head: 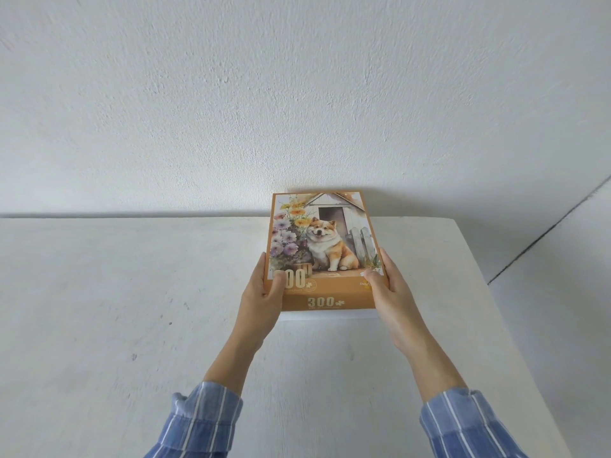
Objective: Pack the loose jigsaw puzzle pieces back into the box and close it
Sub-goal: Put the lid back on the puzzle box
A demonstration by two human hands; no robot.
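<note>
An orange jigsaw puzzle box [325,246] with a picture of a dog, flowers and a doghouse on its lid sits on the white table [132,292], far end against the wall. The lid is on, and a white strip of the base shows under its near edge. My left hand [264,292] grips the box's near left corner, thumb on top of the lid. My right hand [386,285] grips the near right corner the same way. No loose puzzle pieces are in view.
A white textured wall [297,94] rises right behind the table. The table's right edge [489,292] runs diagonally, with floor beyond it. Small dark specks mark the tabletop on the left.
</note>
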